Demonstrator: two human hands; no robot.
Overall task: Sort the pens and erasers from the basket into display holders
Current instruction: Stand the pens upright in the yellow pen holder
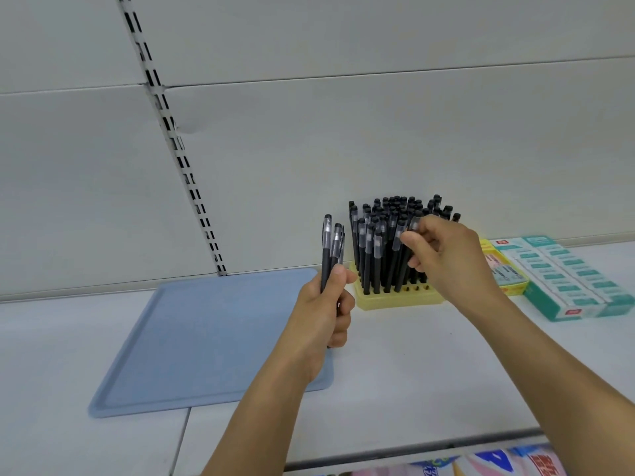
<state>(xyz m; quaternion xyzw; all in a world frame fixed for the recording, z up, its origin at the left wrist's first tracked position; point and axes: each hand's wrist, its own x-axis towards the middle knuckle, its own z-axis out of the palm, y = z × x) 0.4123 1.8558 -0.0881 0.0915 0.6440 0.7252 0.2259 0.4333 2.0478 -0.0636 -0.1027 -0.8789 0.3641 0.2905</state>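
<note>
My right hand (443,255) pinches one upright pen (400,259) over the yellow holder (398,298); my left hand (330,304) (just beside, leftward) grips spare pens (331,255), upright too.

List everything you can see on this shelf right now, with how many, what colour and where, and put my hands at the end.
Pen holder: one, yellow, on the shelf against the back wall.
Pens in holder: dozens, black with clear caps, standing upright.
Pens in hand: about three, black, held upright left of the holder.
Tray: one, blue, flat on the shelf at left.
Eraser boxes: at least two, green and yellow, right of the holder.
Packets: several, multicoloured, on the shelf below.
Left hand: grips the loose pens.
Right hand: pinches the cap of a pen in the holder.
</note>
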